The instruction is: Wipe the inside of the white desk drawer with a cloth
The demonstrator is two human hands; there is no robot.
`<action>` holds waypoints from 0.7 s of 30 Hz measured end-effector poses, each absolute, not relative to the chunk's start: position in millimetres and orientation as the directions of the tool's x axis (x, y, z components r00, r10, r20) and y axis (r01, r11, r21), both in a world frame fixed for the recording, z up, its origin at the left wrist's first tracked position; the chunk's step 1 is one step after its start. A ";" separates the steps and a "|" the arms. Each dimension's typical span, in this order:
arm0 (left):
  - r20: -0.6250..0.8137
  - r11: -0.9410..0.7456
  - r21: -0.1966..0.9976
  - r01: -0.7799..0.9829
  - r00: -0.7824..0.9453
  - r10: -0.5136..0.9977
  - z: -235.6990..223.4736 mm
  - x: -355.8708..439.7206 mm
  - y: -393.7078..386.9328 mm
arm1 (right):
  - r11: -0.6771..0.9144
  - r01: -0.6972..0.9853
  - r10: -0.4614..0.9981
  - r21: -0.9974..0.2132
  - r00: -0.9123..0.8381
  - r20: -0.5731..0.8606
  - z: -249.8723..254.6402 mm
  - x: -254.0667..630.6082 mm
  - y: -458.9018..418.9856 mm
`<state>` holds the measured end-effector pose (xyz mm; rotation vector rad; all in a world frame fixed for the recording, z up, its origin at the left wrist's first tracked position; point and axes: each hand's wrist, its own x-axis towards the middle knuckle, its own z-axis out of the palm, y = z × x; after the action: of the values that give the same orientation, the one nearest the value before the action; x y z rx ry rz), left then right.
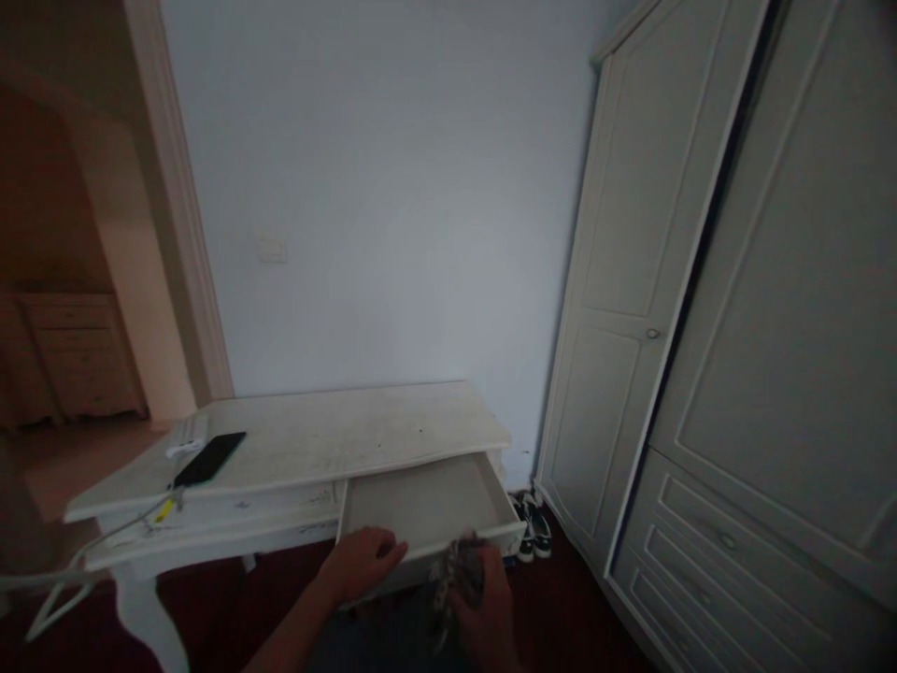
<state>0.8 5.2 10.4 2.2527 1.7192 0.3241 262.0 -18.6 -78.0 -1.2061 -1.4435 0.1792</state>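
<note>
My right hand (487,603) is closed around a crumpled grey patterned cloth (459,570), held just in front of the pulled-out drawer (427,500). Part of the cloth hangs below the hand, and it is blurred. At the drawer's front left corner is my left hand (361,561), its fingers loosely bent and the thumb apart from them. Nothing shows in it; whether it touches the drawer's front edge I cannot tell. The drawer belongs to a worn white desk (350,425) against the wall, and its light inner bottom is visible.
A dark phone (211,458) lies on the desk's left part beside a small white object (188,437). A white cable (116,539) runs off to the left. Black-and-white shoes (536,528) stand on the dark red floor. A large wardrobe (617,327) rises at the right.
</note>
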 end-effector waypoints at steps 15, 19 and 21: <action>-0.039 -0.232 0.453 0.861 0.279 0.959 20.5 2.3 5.4 | 0.264 0.898 0.920 -0.353 -0.125 0.370 28.0 314.2 28.9; 0.004 -0.264 0.499 0.825 0.302 0.953 17.2 -3.9 4.8 | 0.364 0.871 0.927 -0.331 -0.302 0.223 49.3 244.2 24.9; 0.028 -0.269 0.529 0.805 0.300 0.954 15.2 -6.7 4.3 | 0.417 0.834 0.909 -0.360 -0.372 0.190 55.1 206.1 22.2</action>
<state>-6.7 4.3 15.2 2.1566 1.5692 0.4818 206.1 22.2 55.1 -1.4968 -2.3210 0.2890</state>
